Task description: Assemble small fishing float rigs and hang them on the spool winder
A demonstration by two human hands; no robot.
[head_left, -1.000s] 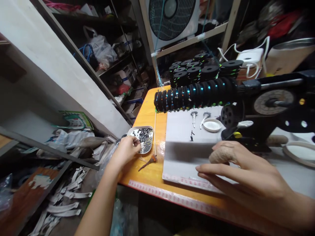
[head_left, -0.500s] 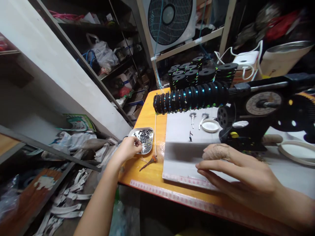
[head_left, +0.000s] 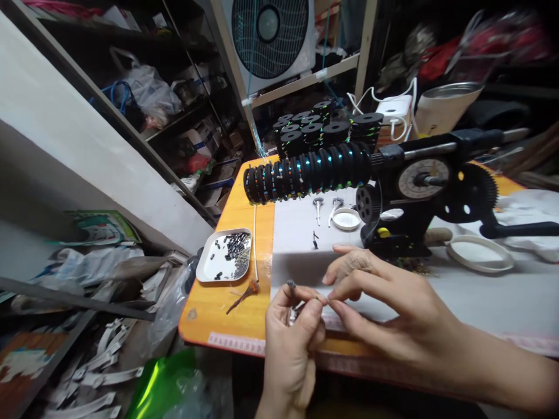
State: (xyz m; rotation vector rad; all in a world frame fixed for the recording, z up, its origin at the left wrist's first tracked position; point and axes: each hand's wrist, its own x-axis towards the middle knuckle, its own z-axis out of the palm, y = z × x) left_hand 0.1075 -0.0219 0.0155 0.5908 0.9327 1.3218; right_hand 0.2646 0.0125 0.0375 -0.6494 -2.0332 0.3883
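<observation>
My left hand (head_left: 292, 334) is closed, thumb against forefinger, above the front edge of the table. A dark, knobby tip (head_left: 290, 284) sticks up between its fingers, and something white shows lower in the palm. My right hand (head_left: 393, 311) meets it with thumb and fingers pinched together. What lies between the touching fingertips is too small to name. Wrapped round one right finger is a tan covering (head_left: 356, 263). To the left stands a white tray (head_left: 205, 270) with small black tubular pieces (head_left: 237, 245) and finer greyish pieces. A brown-orange bundle of strands (head_left: 243, 295) lies beside it.
A black cranked machine (head_left: 393, 233) with a ribbed roller (head_left: 308, 174) stands across the table. Black spools (head_left: 312, 128) are grouped behind it. Two grey-headed, white-stalked bundles (head_left: 318, 210) lie near a round white lid (head_left: 346, 219). Shelving and a fan (head_left: 268, 26) are beyond.
My left hand has left the tray and come right to meet my right hand, its fingers pinched. The view has shifted, so the table and machine sit further left.
</observation>
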